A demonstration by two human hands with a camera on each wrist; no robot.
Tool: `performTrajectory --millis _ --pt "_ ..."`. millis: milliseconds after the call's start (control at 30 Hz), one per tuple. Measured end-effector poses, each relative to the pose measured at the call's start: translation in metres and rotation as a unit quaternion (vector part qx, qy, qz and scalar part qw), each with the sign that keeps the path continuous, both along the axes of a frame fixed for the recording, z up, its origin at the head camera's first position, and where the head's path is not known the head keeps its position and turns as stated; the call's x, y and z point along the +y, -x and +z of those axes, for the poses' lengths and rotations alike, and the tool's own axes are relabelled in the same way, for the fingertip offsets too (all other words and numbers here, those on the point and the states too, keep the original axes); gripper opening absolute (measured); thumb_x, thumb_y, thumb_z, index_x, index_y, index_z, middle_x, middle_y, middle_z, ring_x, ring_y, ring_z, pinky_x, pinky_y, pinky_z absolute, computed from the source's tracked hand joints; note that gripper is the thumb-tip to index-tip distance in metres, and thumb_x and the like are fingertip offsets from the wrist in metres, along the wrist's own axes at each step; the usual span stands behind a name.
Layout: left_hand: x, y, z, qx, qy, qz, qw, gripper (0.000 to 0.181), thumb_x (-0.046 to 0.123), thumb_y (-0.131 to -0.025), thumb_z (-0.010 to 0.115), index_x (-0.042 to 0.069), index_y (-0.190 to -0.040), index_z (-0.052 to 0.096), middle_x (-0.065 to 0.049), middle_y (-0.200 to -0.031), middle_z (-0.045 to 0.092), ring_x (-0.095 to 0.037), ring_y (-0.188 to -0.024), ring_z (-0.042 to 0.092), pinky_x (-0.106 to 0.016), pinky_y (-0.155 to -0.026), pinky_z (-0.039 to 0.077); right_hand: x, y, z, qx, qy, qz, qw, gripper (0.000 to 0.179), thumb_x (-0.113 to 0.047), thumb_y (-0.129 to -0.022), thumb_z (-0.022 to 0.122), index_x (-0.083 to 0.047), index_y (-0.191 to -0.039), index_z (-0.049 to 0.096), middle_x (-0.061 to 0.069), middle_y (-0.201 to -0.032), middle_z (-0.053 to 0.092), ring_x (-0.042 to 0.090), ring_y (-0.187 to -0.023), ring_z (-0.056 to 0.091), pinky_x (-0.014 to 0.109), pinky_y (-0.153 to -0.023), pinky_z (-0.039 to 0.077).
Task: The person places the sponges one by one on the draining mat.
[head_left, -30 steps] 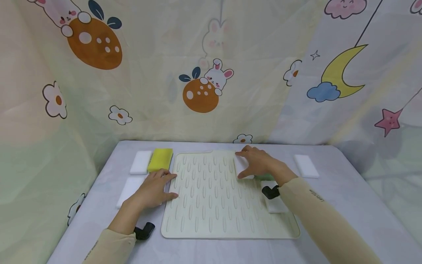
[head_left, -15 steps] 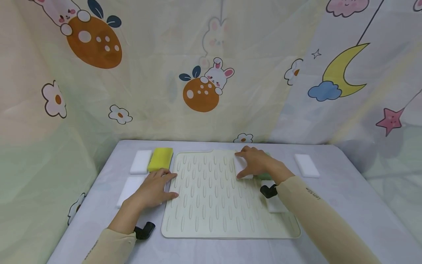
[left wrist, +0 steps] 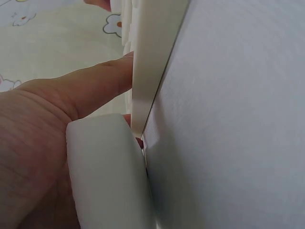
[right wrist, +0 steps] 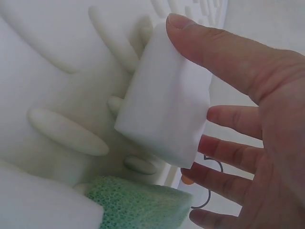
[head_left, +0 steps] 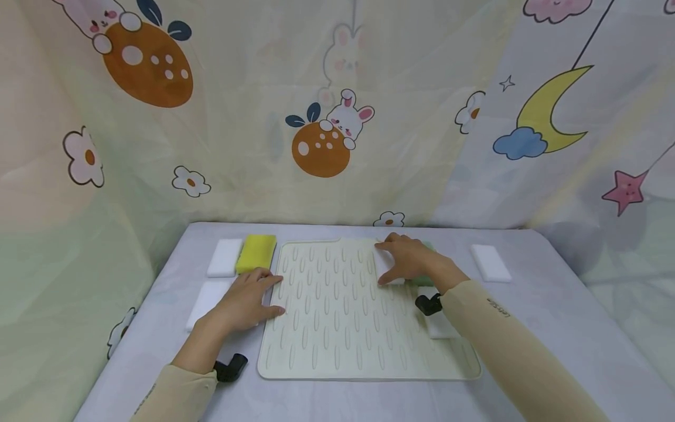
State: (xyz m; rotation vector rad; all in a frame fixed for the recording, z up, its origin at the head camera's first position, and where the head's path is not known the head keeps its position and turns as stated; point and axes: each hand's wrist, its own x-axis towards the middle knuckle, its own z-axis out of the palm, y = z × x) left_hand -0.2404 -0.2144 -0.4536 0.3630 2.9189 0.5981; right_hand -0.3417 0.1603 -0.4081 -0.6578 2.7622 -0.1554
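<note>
Right hand [head_left: 412, 258]: apparently pinching white block [right wrist: 164, 95] on ribbed mat [head_left: 336, 351], far side. Left hand [head_left: 244, 302]: fingers spread, at mat's left edge. Change: green sponge [right wrist: 138, 202] slightly more exposed, block unmoved; suggests steadying.

Head view: soft, even, moderately bright light; faint shadows on the backdrop [head_left: 422, 117], far right; soft shade on the mat [head_left: 337, 316] beside my right sleeve [head_left: 506, 340], lower right. Left wrist view: dimmer, greyish; my left hand [left wrist: 47, 143] shaded, lower left; blurred-edged shadow on the tablecloth [left wrist: 238, 119], lower centre. Right wrist view: pale, hazy; white block [right wrist: 164, 95] low in contrast; pores distinct in the green sponge [right wrist: 138, 205].
</note>
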Motion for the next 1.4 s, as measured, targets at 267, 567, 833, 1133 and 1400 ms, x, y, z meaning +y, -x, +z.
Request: performTrajectory --millis 267,567,833,1133,1400 --pt "-0.0005 0.0006 0.0024 0.007 0.001 -0.003 1.0 0.074 0.04 -0.086 0.083 0.014 -0.149 0.056 -0.011 -0.147 0.05 -0.039 -0.137 0.043 -0.059 -0.115 0.038 0.0 0.0022 0.0018 0.0 -0.005 0.003 1.0 0.099 -0.056 -0.081 0.085 -0.013 -0.159 0.042 0.016 -0.157 0.043 0.041 -0.143 0.045 0.061 -0.114 0.041" --pt "0.001 0.0026 0.0025 0.008 0.003 -0.006 0.9999 0.075 0.041 -0.086 0.083 0.015 -0.15 0.055 -0.011 -0.148 0.049 -0.038 -0.137 0.043 -0.058 -0.115 0.038 -0.0002 0.0012 0.0016 0.004 -0.016 0.005 0.9999 0.1 -0.056 -0.081 0.084 -0.011 -0.159 0.042 0.017 -0.155 0.045 0.043 -0.141 0.047 0.06 -0.115 0.04" --pt "0.0012 0.0042 0.0022 0.008 0.008 -0.008 0.9999 0.075 0.042 -0.086 0.083 0.015 -0.15 0.055 -0.011 -0.149 0.049 -0.038 -0.137 0.042 -0.058 -0.115 0.038 0.003 0.0 0.0 0.014 -0.016 0.009 0.9997 0.1 -0.058 -0.081 0.084 -0.012 -0.159 0.042 0.017 -0.154 0.047 0.043 -0.139 0.048 0.062 -0.114 0.039" --pt "0.001 0.0036 -0.0009 0.002 0.005 -0.003 1.0 0.075 0.041 -0.086 0.084 0.014 -0.15 0.056 -0.012 -0.15 0.048 -0.04 -0.139 0.041 -0.06 -0.116 0.037 0.0023 -0.0034 0.0013 0.019 -0.019 0.013 0.9995 0.1 -0.06 -0.081 0.082 -0.013 -0.16 0.041 0.018 -0.157 0.044 0.045 -0.142 0.044 0.065 -0.116 0.035" --pt "-0.0003 0.0025 -0.0043 0.003 0.005 -0.003 1.0 0.075 0.041 -0.086 0.084 0.013 -0.15 0.056 -0.013 -0.149 0.049 -0.04 -0.139 0.042 -0.06 -0.116 0.037 0.0025 -0.0044 0.0005 0.019 -0.024 0.008 0.9995 0.099 -0.062 -0.082 0.08 -0.017 -0.161 0.04 0.017 -0.16 0.041 0.045 -0.146 0.04 0.067 -0.117 0.032"
